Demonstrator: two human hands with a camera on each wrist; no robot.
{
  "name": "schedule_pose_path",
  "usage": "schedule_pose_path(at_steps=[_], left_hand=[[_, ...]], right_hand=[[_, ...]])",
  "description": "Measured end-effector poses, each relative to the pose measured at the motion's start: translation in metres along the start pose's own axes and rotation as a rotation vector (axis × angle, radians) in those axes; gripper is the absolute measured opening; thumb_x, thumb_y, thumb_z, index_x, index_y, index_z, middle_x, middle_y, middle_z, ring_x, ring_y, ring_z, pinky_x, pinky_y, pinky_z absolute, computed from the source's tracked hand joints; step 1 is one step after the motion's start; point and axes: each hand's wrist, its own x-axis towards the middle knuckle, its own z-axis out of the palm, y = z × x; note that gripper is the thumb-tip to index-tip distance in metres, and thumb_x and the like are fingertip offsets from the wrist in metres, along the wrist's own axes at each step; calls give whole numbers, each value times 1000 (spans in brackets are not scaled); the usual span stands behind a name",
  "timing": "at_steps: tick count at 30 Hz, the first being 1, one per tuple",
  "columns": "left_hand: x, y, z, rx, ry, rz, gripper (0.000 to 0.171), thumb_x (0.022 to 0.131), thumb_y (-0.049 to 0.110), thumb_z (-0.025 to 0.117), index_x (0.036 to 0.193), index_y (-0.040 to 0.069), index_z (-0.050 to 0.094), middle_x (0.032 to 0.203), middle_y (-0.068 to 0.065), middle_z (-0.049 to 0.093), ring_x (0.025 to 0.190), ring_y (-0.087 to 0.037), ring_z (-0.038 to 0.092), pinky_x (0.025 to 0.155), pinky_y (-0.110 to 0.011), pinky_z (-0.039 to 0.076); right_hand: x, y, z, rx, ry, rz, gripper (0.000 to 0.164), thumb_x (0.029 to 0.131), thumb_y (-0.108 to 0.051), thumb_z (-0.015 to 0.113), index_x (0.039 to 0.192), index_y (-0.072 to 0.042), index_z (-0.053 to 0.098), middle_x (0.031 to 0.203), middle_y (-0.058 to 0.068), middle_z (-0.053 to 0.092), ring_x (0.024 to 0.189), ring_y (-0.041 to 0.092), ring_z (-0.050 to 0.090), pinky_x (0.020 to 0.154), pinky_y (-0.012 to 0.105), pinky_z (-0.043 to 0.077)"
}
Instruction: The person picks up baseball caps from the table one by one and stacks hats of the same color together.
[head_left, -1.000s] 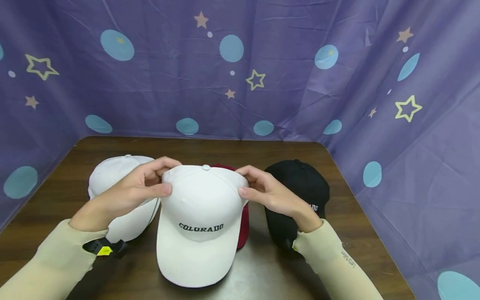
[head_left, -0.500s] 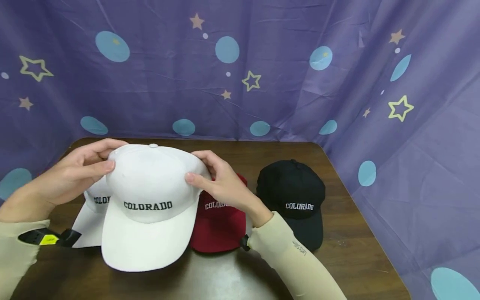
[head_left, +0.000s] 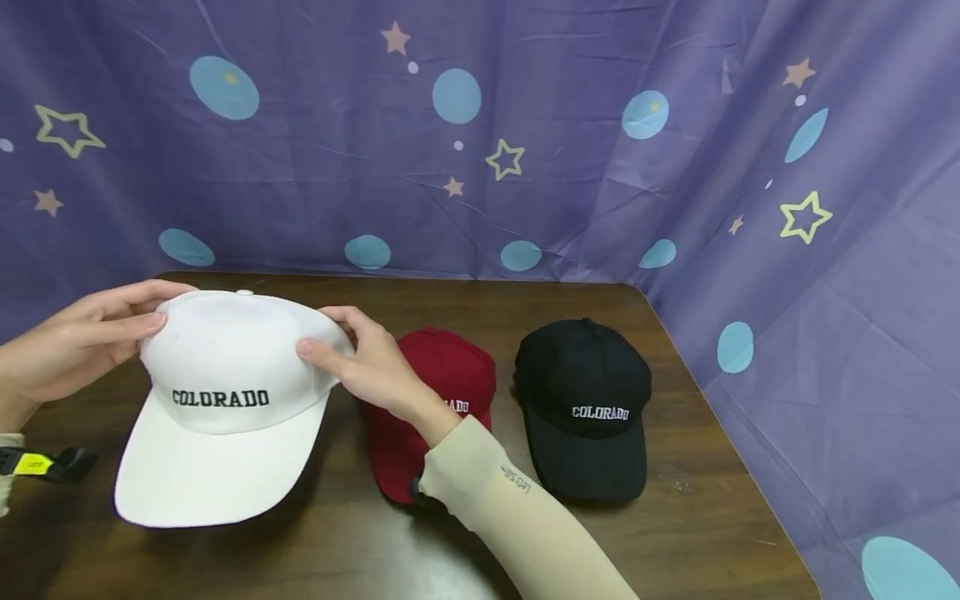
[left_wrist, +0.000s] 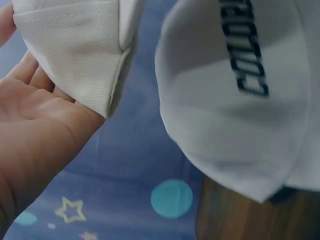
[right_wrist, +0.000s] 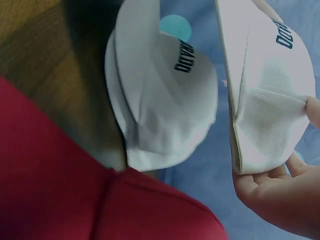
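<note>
A white baseball cap [head_left: 228, 354] with dark COLORADO lettering is held up at the left of the head view, brim toward me. My left hand [head_left: 82, 337] pinches one side of its crown, thumb in front. My right hand [head_left: 367, 362] grips the opposite side in the same way. A second white cap [right_wrist: 172, 100], also lettered, sits below and behind the held one in both wrist views. In the head view the held cap hides it. Nearest my right forearm is a red cap [head_left: 446, 358], its brim partly covered by my arm.
A black cap [head_left: 585, 375] with white COLORADO lettering rests to the right of the red one on the brown wooden table [head_left: 720, 517]. A purple curtain [head_left: 555, 125] with stars and dots hangs behind the table and along its right side.
Both hands have carried the white cap leftward, from in front of the red cap to over the other white cap. The red and black caps, first partly covered, have come into fuller view.
</note>
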Motion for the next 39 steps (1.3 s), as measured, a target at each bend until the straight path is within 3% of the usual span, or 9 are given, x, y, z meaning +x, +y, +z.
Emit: schedule_pose_path(at_steps=[4,10,19,26,33,39], left_hand=[[-7,-10,-9,58,16,-80,45,104,2,29,149,7,22,135,-11,48,115,-18,52,85,-22,46],[-11,-32,-18,-11,15,-152,45,105,1,28,148,6,21,134,-1,49,112,-17,55,82,-25,48],[-15,-60,-30,-201,-35,-124,44,105,0,24,149,3,21,134,0,52,113,-18,56,84,-30,50],[-16,-73,-24,-105,13,-176,42,106,5,29,148,3,25,133,2,53,113,-14,55,83,-28,49],[-19,-82,-14,43,85,-221,45,106,14,33,150,10,24,142,4,41,120,1,45,85,-16,42],[-23,-90,-12,86,112,-229,45,106,16,35,150,12,24,143,2,37,121,6,41,84,-12,38]], right_hand=[[5,5,13,-25,-2,20,44,87,-39,70,125,-24,54,111,-14,57,95,1,54,78,18,48],[14,18,29,-99,-4,59,44,87,-41,68,125,-23,55,113,-15,56,97,0,51,79,16,46],[29,30,47,-198,27,116,45,87,-45,66,126,-23,56,119,-12,54,106,2,48,85,17,43],[29,42,53,-255,33,169,48,87,-48,66,127,-23,56,119,-6,54,108,6,47,88,21,41],[32,47,61,-288,65,164,48,85,-48,69,125,-24,57,112,-6,53,101,6,47,80,17,42],[31,49,68,-284,77,185,51,84,-46,70,129,-26,55,114,-2,51,98,7,46,77,17,41]])
